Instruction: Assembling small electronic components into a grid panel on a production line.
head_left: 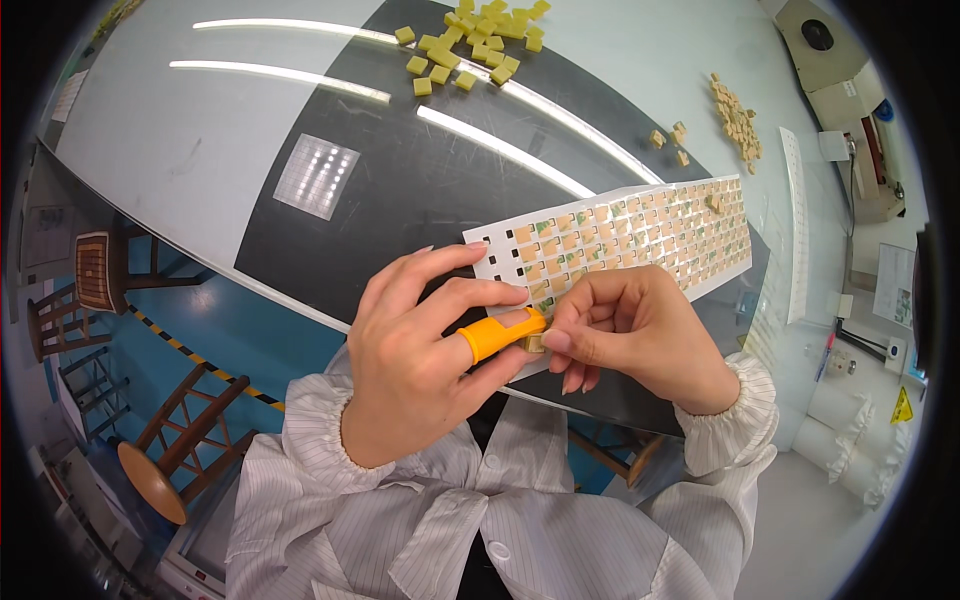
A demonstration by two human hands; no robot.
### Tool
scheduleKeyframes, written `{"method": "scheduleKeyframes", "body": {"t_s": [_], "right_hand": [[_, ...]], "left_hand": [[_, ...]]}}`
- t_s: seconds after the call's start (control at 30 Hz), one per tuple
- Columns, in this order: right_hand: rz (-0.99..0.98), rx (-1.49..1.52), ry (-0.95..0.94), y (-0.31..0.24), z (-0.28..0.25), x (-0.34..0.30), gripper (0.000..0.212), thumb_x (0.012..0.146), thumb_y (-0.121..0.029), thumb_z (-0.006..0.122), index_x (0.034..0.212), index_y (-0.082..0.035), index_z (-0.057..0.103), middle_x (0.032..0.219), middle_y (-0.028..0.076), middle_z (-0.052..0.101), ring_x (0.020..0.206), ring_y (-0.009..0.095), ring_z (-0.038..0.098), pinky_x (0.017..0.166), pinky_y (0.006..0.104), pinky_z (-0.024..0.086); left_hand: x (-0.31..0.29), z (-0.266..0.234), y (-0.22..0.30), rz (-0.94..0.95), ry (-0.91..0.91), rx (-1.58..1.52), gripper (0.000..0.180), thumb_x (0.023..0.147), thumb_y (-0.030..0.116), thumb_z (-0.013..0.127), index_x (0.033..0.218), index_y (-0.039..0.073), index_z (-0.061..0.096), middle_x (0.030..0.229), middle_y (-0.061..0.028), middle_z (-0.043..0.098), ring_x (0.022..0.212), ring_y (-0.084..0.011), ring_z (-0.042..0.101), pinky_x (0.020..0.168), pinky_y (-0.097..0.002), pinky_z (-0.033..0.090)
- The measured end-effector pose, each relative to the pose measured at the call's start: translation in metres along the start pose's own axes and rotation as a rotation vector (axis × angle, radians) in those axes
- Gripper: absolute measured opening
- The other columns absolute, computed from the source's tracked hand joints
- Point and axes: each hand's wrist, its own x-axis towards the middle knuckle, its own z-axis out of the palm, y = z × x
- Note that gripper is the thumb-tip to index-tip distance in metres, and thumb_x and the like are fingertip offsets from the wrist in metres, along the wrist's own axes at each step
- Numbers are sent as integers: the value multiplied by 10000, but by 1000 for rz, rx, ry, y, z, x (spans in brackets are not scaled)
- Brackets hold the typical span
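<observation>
A long white sheet (483,268) with rows of square cut-outs and tan squares, some with green marks, lies across the dark mat. At its near-left end, the thumb and orange-covered index finger of my left hand (420,335) pinch a small tan block (534,343). An orange finger cot (490,337) sleeves that index finger, while the other fingers rest over the sheet's left end. My right hand (645,325) is closed, thumb and index finger pinched together right against the block. Whatever lies between those fingertips is hidden.
Yellow foam-like cubes (480,42) are heaped at the far side of the table. Small tan blocks (736,122) sit in a pile at the far right, near a long white strip (792,225). A clear gridded square (317,176) lies left. Wooden stools (160,475) stand on the floor.
</observation>
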Motion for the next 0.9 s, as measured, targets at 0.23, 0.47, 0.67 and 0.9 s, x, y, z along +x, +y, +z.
{"method": "scheduleKeyframes", "body": {"t_s": [0.23, 0.47, 0.67, 0.9], "right_hand": [[14, -10, 16, 0, 1, 0, 124, 880, -74, 677, 825, 20, 615, 727, 76, 668, 595, 106, 650, 550, 202, 526], [-219, -173, 121, 14, 15, -3, 144, 878, -46, 675, 887, -3, 537, 811, 45, 626, 672, 58, 623, 554, 165, 499], [-327, -216, 218, 13, 11, -3, 204, 856, -58, 713, 938, -18, 530, 858, 18, 613, 709, 42, 612, 559, 160, 481], [-433, -510, 105, 10, 6, -9, 122, 862, -48, 697, 935, 1, 613, 863, 37, 638, 746, 54, 616, 609, 183, 488]], "left_hand": [[0, 0, 0, -1, -1, -1, 211, 641, 187, 815, 828, 122, 743, 979, 47, 690, 1092, -236, 591, 922, -444, 441], [0, 0, 0, 4, -2, 10, 251, 603, 124, 819, 847, 132, 760, 982, 29, 705, 1103, -263, 596, 927, -425, 431], [0, 0, 0, 4, 2, -11, 253, 601, 118, 815, 846, 124, 755, 971, 26, 708, 1102, -267, 598, 929, -429, 431], [0, 0, 0, 8, 14, -12, 256, 597, 108, 813, 846, 107, 751, 962, 24, 709, 1101, -269, 599, 927, -430, 432]]}}
